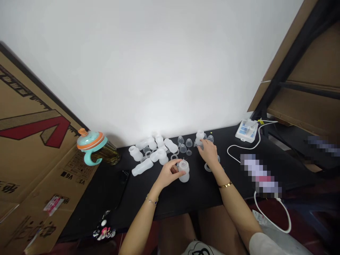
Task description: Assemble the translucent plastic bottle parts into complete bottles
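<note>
My left hand [170, 173] is wrapped round a small frosted white baby bottle [183, 175], which stands upright near the table's front. A clear nipple tip shows at its mouth. My right hand [208, 152] reaches to the back, its fingertips curled together beside a second upright white bottle [200, 134]; what they grip there is hidden. Between the hands, farther back, lie several clear bottle nipples [188, 142]. Left of them is a loose pile of white bottles [143, 166], with translucent rings [174, 157] among them. More clear rings [207, 167] lie under my right wrist.
A lidded drinking jug [91, 145] and large cardboard box [39, 141] stand left. A dark phone [117, 189] lies on the black table [164, 198]. At right are a white power strip [247, 130], its cable [233, 146] and a blurred-out object [260, 175].
</note>
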Demonstrator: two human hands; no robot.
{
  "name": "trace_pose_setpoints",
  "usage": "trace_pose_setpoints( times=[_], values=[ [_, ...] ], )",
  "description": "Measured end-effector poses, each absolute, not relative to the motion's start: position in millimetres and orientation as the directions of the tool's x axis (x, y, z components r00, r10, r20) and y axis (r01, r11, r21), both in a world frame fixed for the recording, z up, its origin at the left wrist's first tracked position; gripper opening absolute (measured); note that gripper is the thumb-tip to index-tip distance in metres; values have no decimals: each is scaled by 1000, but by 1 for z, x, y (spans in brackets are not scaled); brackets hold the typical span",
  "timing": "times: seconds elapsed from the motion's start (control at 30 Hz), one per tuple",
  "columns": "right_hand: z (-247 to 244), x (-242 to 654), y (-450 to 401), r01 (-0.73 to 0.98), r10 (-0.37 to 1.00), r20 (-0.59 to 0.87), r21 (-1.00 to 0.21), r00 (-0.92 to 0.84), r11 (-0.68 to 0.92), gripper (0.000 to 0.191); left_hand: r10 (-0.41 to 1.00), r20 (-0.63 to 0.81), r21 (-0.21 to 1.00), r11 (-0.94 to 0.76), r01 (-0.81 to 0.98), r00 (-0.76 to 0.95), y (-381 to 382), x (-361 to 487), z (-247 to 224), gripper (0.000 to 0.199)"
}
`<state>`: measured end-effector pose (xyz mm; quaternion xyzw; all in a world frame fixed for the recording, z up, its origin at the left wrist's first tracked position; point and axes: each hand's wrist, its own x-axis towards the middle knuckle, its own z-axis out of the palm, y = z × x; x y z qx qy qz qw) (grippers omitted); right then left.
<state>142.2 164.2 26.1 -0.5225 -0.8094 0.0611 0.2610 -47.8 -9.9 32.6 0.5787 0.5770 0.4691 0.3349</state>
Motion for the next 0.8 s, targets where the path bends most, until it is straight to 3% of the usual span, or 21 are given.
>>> trace_pose_setpoints(
  times=[0.4,0.8],
  values=[
    [14,140,164,865,883,353,-284,-308,415,34,936,252,913,-145,381,-248,-6,-47,28,50],
    [11,142,162,906,903,309,-204,-299,370,40,925,309,879,-189,438,-221,-3,-45,24,46]
  ],
)
